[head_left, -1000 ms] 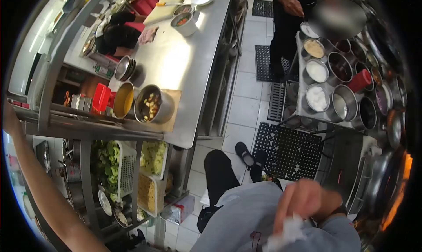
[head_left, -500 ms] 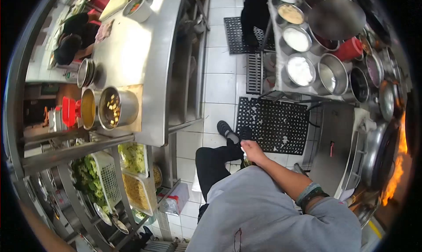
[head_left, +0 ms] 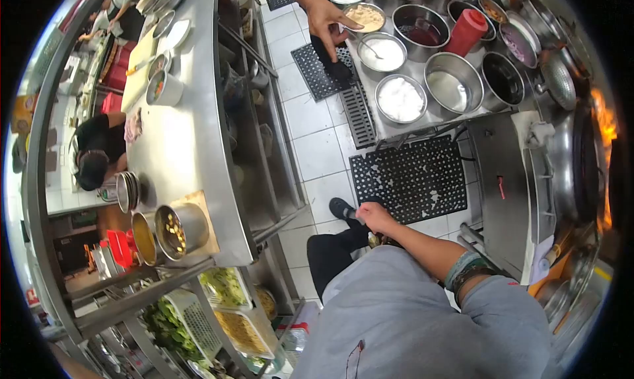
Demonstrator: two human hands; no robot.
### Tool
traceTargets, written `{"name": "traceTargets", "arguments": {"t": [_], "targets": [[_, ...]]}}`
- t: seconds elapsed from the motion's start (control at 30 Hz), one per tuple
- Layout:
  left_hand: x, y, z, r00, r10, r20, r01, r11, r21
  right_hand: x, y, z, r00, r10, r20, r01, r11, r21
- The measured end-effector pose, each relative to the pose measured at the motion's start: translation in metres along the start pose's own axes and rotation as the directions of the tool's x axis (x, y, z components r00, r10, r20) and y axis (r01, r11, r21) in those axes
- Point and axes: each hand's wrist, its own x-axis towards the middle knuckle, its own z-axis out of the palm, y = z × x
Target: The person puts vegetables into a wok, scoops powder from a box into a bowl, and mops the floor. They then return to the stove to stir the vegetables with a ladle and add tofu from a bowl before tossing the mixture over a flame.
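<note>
My right hand (head_left: 374, 217) is closed in front of my waist, over the floor. A small yellowish thing (head_left: 374, 240) shows just below it; I cannot make out what it is or whether the fingers hold it. A dark green band sits on my right forearm (head_left: 422, 243). Only a strip of my left arm (head_left: 69, 366) shows at the lower left edge, with the hand out of view. A grey shirt (head_left: 409, 313) covers my front. Black trousers (head_left: 330, 257) and a dark shoe (head_left: 341, 207) appear beneath.
Another person's hand (head_left: 327, 22) reaches over bowls of white powder (head_left: 401, 99) and a red squeeze bottle (head_left: 467, 32). Flames (head_left: 604, 128) burn at far right. A steel counter (head_left: 178, 148) and baskets of vegetables (head_left: 198, 319) stand left. A black mat (head_left: 409, 181) covers floor tiles.
My view has shifted, so the left counter sits lower and the bowl table higher. Another person's hand has come in above the bowls. My right hand stays closed near my waist.
</note>
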Motion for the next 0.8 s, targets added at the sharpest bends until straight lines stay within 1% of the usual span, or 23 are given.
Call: {"name": "traceTargets", "arguments": {"t": [0.03, 0.1, 0.13, 0.17, 0.23, 0.27, 0.3, 0.33, 0.4, 0.43, 0.47, 0.5, 0.57, 0.6, 0.63, 0.7, 0.77, 0.8], "targets": [[0.002, 0.000, 0.003, 1.000, 0.010, -0.005, -0.010, 1.000, -0.002, 0.009, 0.007, 0.006, 1.000, -0.006, -0.003, 0.006, 1.000, 0.014], [-0.004, -0.003, 0.009, 1.000, 0.031, 0.004, -0.031, 0.999, -0.016, 0.036, 0.027, 0.025, 0.992, 0.056, 0.110, -0.079, 0.973, 0.217], [-0.008, -0.007, 0.013, 0.999, 0.040, 0.015, -0.040, 0.999, -0.013, 0.043, 0.025, 0.032, 0.995, 0.045, 0.087, -0.061, 0.979, 0.197], [-0.010, -0.012, 0.017, 0.999, 0.049, 0.024, -0.048, 0.999, -0.013, 0.048, 0.024, 0.038, 0.994, 0.037, 0.098, -0.055, 0.980, 0.189], [-0.019, -0.029, 0.024, 0.997, 0.071, 0.037, -0.071, 0.997, -0.008, 0.059, 0.012, 0.044, 0.983, -0.093, 0.158, 0.100, 0.994, -0.033], [-0.026, -0.042, 0.029, 0.994, 0.093, 0.053, -0.092, 0.996, -0.013, 0.064, 0.005, 0.051, 0.989, -0.054, 0.139, 0.057, 0.998, -0.013], [-0.032, -0.054, 0.029, 0.992, 0.111, 0.059, -0.111, 0.994, -0.015, 0.065, -0.011, 0.055, 0.987, 0.059, 0.146, -0.064, 0.998, 0.027], [-0.042, -0.063, 0.027, 0.989, 0.127, 0.076, -0.125, 0.992, -0.025, 0.070, -0.020, 0.060, 0.986, 0.067, 0.155, -0.068, 0.998, 0.004], [-0.052, -0.058, 0.008, 0.992, 0.087, 0.093, -0.084, 0.996, -0.040, 0.084, -0.028, 0.071, 0.983, 0.071, 0.169, -0.067, 0.997, -0.030], [-0.041, -0.017, -0.003, 0.994, -0.092, 0.062, 0.094, 0.995, -0.023, 0.094, -0.029, 0.079, 0.988, 0.052, 0.142, -0.058, 0.998, 0.038], [-0.030, 0.024, -0.012, 0.963, -0.268, 0.029, 0.269, 0.963, -0.017, 0.105, -0.033, 0.086, 0.993, 0.037, 0.112, -0.049, 0.993, 0.106], [-0.029, 0.048, -0.016, 0.931, -0.364, 0.016, 0.365, 0.930, -0.041, 0.119, -0.037, 0.091, 0.993, 0.033, 0.114, -0.044, 0.994, 0.099], [-0.043, 0.058, -0.020, 0.927, -0.374, 0.025, 0.375, 0.924, -0.070, 0.150, -0.050, 0.102, 0.990, -0.073, 0.121, 0.063, 0.994, 0.086], [-0.052, 0.060, -0.023, 0.929, -0.368, 0.034, 0.370, 0.925, -0.085, 0.169, -0.059, 0.108, 0.995, -0.034, 0.090, 0.027, 0.996, 0.080], [-0.062, 0.062, -0.026, 0.932, -0.359, 0.044, 0.361, 0.928, -0.090, 0.191, -0.069, 0.115, 0.995, -0.036, 0.092, 0.029, 0.997, 0.076], [-0.078, 0.068, -0.029, 0.934, -0.350, 0.064, 0.356, 0.928, -0.108, 0.235, -0.094, 0.126, 0.980, -0.198, -0.007, 0.198, 0.980, 0.033], [-0.092, 0.074, -0.029, 0.936, -0.343, 0.084, 0.351, 0.928, -0.122, 0.267, -0.144, 0.135, 0.973, -0.226, -0.034, 0.227, 0.974, 0.005], [-0.100, 0.076, -0.029, 0.936, -0.338, 0.097, 0.348, 0.929, -0.125, 0.282, -0.172, 0.139, 0.980, -0.194, -0.053, 0.194, 0.981, 0.002]]}}
